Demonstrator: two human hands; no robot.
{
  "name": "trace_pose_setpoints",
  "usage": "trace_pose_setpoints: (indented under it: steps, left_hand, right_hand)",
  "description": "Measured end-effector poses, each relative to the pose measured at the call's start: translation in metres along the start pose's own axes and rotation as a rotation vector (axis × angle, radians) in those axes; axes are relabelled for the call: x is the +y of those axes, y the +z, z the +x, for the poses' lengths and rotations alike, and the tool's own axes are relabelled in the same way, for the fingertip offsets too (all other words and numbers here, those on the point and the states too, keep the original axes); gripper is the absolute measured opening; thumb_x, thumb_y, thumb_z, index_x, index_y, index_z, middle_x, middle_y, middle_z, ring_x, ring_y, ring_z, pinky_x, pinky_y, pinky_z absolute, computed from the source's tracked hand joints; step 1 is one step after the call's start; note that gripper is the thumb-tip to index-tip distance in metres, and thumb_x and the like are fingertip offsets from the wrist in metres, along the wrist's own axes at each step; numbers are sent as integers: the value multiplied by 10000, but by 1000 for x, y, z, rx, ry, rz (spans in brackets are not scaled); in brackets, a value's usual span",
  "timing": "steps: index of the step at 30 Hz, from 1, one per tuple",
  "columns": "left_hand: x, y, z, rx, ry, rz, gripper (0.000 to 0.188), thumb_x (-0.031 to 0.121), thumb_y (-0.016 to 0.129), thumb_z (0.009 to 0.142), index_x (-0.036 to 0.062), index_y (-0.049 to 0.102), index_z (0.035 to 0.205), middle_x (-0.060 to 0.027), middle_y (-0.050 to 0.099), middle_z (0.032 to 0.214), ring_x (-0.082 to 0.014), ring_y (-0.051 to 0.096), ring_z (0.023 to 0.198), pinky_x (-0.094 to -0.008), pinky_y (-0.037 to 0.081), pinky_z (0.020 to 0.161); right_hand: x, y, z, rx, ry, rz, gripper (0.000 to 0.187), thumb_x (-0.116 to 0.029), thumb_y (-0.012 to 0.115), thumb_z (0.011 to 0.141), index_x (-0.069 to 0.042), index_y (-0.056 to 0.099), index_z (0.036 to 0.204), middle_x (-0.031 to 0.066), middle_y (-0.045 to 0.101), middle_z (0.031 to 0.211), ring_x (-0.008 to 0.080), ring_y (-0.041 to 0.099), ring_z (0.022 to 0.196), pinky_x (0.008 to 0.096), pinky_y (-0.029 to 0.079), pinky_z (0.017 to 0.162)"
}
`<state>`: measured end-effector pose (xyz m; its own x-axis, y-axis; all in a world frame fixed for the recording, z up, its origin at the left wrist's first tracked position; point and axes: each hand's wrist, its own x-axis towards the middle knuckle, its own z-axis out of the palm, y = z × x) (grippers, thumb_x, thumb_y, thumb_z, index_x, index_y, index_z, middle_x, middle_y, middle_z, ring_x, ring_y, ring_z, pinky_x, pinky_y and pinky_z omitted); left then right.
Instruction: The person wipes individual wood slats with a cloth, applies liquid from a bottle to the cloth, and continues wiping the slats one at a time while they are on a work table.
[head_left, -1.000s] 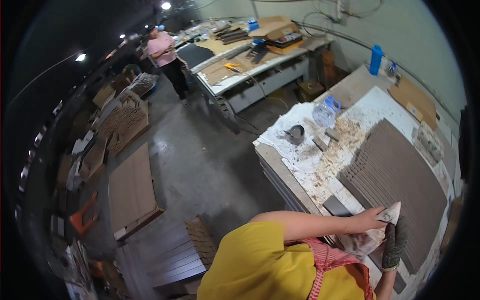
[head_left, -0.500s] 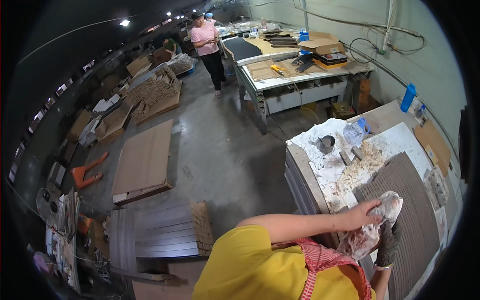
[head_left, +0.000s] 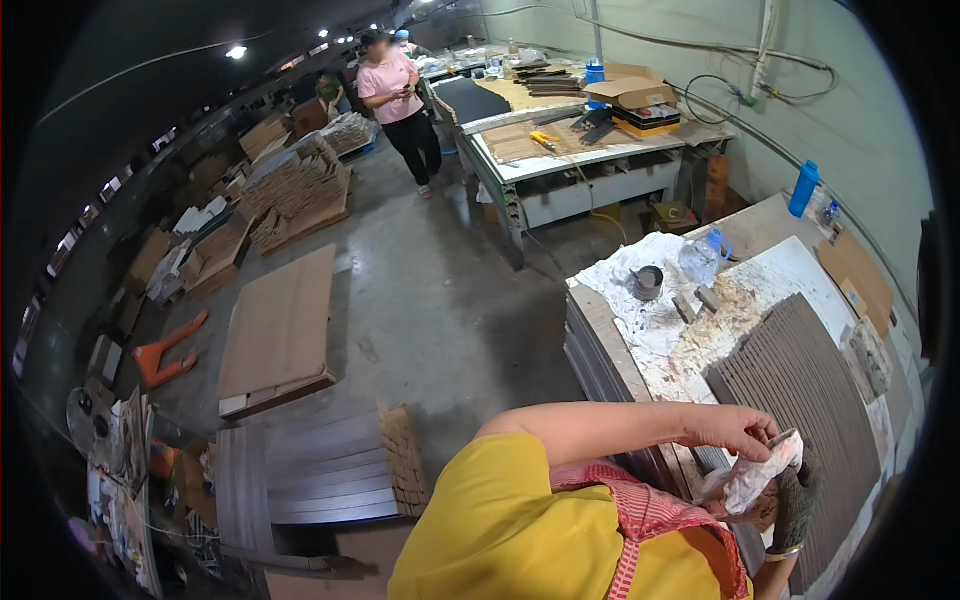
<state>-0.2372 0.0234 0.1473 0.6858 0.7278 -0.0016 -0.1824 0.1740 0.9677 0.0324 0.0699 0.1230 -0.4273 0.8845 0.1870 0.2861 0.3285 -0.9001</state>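
My bare left hand (head_left: 738, 428) pinches the upper edge of a crumpled white rag (head_left: 752, 478) marked with reddish-brown stains. My right hand (head_left: 797, 490), in a dark grey glove, grips the rag's other side; its fingers are partly hidden behind the cloth. Beneath and beside both hands lies a row of grey-brown planks (head_left: 800, 375), stacked close together with their edges showing as narrow ribs. A dark round cup (head_left: 648, 282) stands on the white cloth (head_left: 615, 285) beyond them, near two small grey blocks (head_left: 696, 303).
A clear plastic jug (head_left: 704, 256), a blue bottle (head_left: 803, 190) and an open cardboard box piece (head_left: 856, 280) are on my bench. Another worktable (head_left: 520, 168) stands ahead. A person in a pink shirt (head_left: 388, 82) stands beside it. Stacked boards (head_left: 330, 465) and an orange pallet jack (head_left: 165, 355) are at left.
The rag has been drawn in and is bunched lower between my hands. My left fingers have shifted to a pinch at its top edge. The view has turned slightly.
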Motion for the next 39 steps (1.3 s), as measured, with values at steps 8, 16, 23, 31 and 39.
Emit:
trace_pose_setpoints:
  steps: [8, 16, 23, 31, 39]
  left_hand:
    - [-15, 5, 35, 279, 272, 167, 427, 180, 634, 835, 58, 451, 1200, -90, 598, 1017, -189, 586, 931, -334, 470, 771]
    - [12, 1, 83, 410, 570, 730, 290, 169, 612, 810, 28, 551, 1056, -203, 626, 927, -339, 626, 891, -422, 476, 754]
    - [5, 25, 105, 175, 406, 361, 292, 144, 644, 810, 6, 554, 1051, -118, 614, 981, -190, 592, 884, -316, 478, 754]
    - [29, 13, 108, 138, 460, 760, 368, 325, 665, 815, -28, 605, 730, -206, 594, 686, -291, 590, 640, -371, 450, 609]
    - [10, -31, 112, 166, 312, 734, 372, 283, 507, 954, -11, 593, 1165, -219, 635, 1056, -315, 600, 1000, -363, 467, 873]
  right_hand:
    - [-34, 9, -21, 279, 195, 325, 238, -100, 588, 857, 43, 565, 1045, 66, 575, 923, 144, 529, 815, 289, 456, 726]
    - [-37, -31, -58, 312, 162, 273, 337, -181, 561, 923, 38, 542, 1179, 77, 587, 1080, 164, 553, 928, 288, 436, 838]
    - [-29, -49, -75, 357, 307, -146, 387, -234, 545, 939, 46, 517, 1206, 96, 586, 1073, 165, 551, 926, 297, 440, 833]
    - [-2, -71, -90, 466, 169, 39, 367, -194, 497, 951, 69, 502, 1205, 105, 590, 1013, 169, 552, 908, 298, 439, 817]
    - [-28, -39, -85, 137, -255, -862, 199, -104, 573, 834, -34, 630, 1011, 195, 640, 1051, 365, 571, 1071, 449, 444, 907]
